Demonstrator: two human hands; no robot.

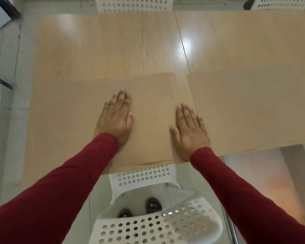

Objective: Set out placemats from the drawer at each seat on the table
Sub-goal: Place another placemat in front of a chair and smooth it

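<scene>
A tan placemat (148, 103) lies flat on the wooden table (113, 46) at the near seat, its front edge close to the table's edge. My left hand (115, 118) presses flat on the mat's middle, fingers straight. My right hand (188, 131) lies flat on the mat's right edge, fingers straight and pointing away from me. A second tan placemat (250, 106) lies to the right, across the table's seam. Both arms wear dark red sleeves.
A white perforated chair (153, 221) stands directly below me at the near seat, my feet visible through it. Two more white chairs, one (134, 4) and the other (280, 3), stand at the far side. Pale floor runs along the left.
</scene>
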